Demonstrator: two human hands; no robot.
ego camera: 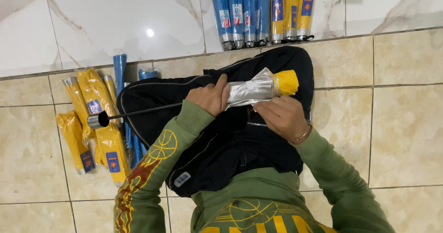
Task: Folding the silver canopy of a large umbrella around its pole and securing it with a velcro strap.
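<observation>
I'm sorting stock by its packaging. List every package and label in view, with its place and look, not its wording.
Blue sleeved umbrellas: top centre against the wall, long tubes, white-and-red labels.
Yellow sleeved umbrellas: right of those, blue rectangular labels.
Yellow wrapped packs: floor at left, clear plastic, blue labels.
Blue packs: behind and under those, narrow.
White tag: on the black bag, small, oval.

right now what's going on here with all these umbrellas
A person in a green sweatshirt holds a folded umbrella over a black bag on their lap. The left hand grips its silver canopy near the extended shaft, and the right hand steadies it from below. Sleeved yellow umbrellas lie on the tiled floor.
</observation>
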